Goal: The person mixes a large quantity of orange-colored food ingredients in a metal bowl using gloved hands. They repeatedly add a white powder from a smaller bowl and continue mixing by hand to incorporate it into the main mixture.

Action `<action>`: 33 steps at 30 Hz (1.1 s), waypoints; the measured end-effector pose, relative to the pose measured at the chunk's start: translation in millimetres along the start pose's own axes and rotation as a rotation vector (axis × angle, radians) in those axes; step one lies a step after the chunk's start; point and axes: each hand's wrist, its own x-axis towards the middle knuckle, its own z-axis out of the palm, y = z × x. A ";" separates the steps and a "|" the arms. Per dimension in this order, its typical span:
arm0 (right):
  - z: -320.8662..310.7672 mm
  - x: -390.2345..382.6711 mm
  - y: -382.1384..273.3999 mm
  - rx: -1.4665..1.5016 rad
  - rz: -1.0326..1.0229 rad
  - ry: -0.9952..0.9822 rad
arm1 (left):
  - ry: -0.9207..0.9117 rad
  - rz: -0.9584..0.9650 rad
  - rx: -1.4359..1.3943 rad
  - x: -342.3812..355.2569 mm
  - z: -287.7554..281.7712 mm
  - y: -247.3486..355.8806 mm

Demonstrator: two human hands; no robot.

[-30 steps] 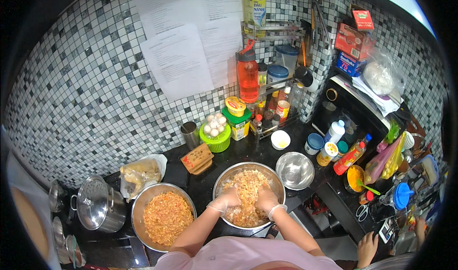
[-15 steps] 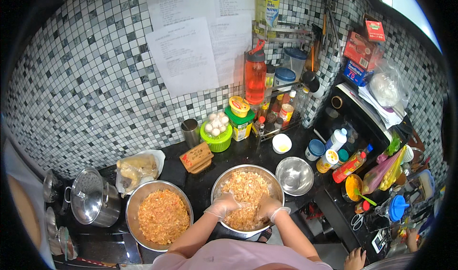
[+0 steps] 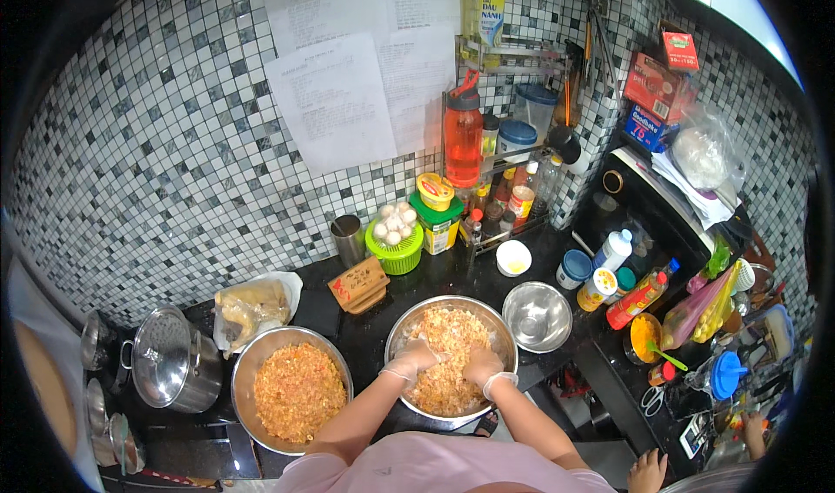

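Note:
A wide steel bowl [image 3: 394, 329] in front of me holds a loose, pale orange chopped food mixture [image 3: 450, 323]. Both my hands wear thin clear plastic gloves. At the bowl's left side my left hand [image 3: 417, 356] is curled into the mixture, its fingertips sunk out of sight. My right hand [image 3: 482, 367], rounded and closed, presses into the mixture on the right side, its fingertips also buried. To the left stands a second steel bowl [image 3: 243, 395] with a redder, finer-looking orange mixture [image 3: 298, 393].
An empty steel bowl [image 3: 537, 317] and a small white bowl [image 3: 514, 258] stand right. Behind are a wooden block [image 3: 359, 286] and a green basket [image 3: 397, 256] of white bulbs. A lidded pot [image 3: 170, 362] is left. Bottles crowd the right counter, where another person's hand [image 3: 647, 473] rests.
My right hand has moved up and inward in the bowl, and my left hand has lifted slightly. The mixture between them has been shifted. The other bowls stay put.

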 end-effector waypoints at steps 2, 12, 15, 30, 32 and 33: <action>-9.8 -11.0 -11.4 -0.020 -0.015 0.019 | -0.005 -0.012 -0.136 -5.6 1.3 -11.4; -39.6 -36.1 0.4 -0.063 -0.312 -0.099 | -0.009 0.022 -0.084 -46.7 -11.3 -2.0; -41.9 -21.0 6.1 0.233 -0.091 -0.198 | 0.128 0.072 -0.391 -24.6 25.9 -32.0; 8.6 45.4 20.1 1.352 0.205 -0.438 | -0.245 -0.260 -0.935 -3.5 -23.1 19.9; 16.8 59.7 27.6 1.429 0.260 -0.515 | -0.321 -0.280 -1.000 -6.4 -26.0 25.5; 23.1 63.8 33.0 1.411 0.234 -0.493 | -0.328 -0.289 -1.012 -8.8 -27.6 28.1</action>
